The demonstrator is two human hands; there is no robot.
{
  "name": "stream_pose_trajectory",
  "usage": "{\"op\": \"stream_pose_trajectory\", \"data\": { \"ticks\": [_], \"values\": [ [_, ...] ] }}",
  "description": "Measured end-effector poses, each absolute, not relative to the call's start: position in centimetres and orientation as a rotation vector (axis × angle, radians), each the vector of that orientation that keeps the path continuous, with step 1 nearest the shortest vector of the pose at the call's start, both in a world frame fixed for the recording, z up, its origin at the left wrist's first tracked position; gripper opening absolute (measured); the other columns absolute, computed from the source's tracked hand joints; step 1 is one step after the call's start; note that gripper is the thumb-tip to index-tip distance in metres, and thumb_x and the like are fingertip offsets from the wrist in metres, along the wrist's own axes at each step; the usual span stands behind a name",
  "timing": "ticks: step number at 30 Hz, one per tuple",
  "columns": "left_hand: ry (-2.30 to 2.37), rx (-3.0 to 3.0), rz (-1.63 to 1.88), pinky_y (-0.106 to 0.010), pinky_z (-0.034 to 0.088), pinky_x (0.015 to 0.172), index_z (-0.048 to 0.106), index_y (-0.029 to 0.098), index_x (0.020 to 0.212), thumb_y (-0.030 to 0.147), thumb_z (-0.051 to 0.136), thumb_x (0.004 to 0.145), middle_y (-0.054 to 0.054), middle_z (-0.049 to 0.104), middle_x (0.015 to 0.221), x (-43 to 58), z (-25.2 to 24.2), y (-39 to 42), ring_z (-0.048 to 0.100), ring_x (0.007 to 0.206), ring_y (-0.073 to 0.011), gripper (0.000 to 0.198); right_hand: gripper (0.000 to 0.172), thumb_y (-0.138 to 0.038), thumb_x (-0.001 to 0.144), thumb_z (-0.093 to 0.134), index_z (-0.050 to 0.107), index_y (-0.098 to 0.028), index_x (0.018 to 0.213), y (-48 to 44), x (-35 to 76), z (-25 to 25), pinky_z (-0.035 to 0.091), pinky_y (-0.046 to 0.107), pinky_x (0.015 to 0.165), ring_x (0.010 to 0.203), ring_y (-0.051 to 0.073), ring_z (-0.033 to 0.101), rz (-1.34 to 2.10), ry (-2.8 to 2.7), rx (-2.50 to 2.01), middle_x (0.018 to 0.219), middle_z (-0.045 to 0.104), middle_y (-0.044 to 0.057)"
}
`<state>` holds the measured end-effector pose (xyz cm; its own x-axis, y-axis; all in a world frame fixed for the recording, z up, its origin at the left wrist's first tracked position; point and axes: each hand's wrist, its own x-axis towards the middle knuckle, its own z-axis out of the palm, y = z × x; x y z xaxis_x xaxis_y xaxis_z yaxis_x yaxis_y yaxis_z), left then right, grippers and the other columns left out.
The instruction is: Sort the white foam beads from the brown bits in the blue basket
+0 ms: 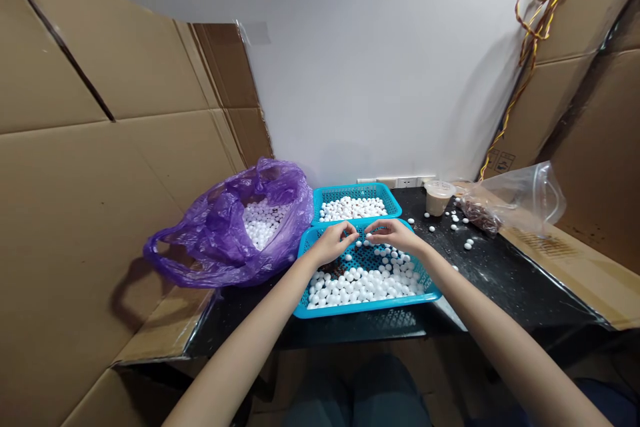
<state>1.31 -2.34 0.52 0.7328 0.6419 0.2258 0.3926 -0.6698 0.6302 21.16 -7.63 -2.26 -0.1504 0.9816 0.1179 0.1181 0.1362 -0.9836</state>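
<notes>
My left hand [331,244] and my right hand [393,233] meet above the far rim of a blue plastic mesh basket [367,307]. Their fingertips nearly touch, curled close over a few small white balls. Whether either hand holds a ball is too small to tell. Many white balls [363,283] lie heaped in the near half of this basket, with a few dark brown bits [333,269] under my left wrist.
A second blue basket [357,191] of white balls stands behind, next to an open purple plastic bag [220,233] of more balls. To the right, loose balls dot the black table [500,280] near a plastic cup [439,197] and a clear bag [515,200]. Cardboard sheets line both sides.
</notes>
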Motion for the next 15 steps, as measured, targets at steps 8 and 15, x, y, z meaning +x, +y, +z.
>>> {"op": "stream_pose_trajectory", "data": {
  "ticks": [8,15],
  "values": [
    [0.663,2.342,0.607,-0.026,0.038,0.065,0.055,0.017,0.083,0.044,0.048,0.083,-0.001,0.056,0.080,1.8,0.6,-2.8,0.049,0.069,-0.0138,0.028,0.039,-0.046,0.065,0.071,0.066,-0.014,0.086,-7.9,21.0,-1.7,0.052,0.038,0.081,0.083,0.021,0.066,1.201,-1.408,-1.065,0.080,0.070,0.006],
    [0.631,2.081,0.559,-0.024,0.040,0.068,0.055,0.015,0.084,0.051,0.049,0.081,-0.001,0.053,0.078,2.3,0.8,-2.3,0.049,0.073,-0.0135,0.036,0.039,-0.044,0.063,0.072,0.067,-0.015,0.089,-8.2,20.9,-1.1,0.052,0.037,0.081,0.084,0.021,0.066,1.236,-1.411,-1.009,0.083,0.071,0.006]
  ]
}}
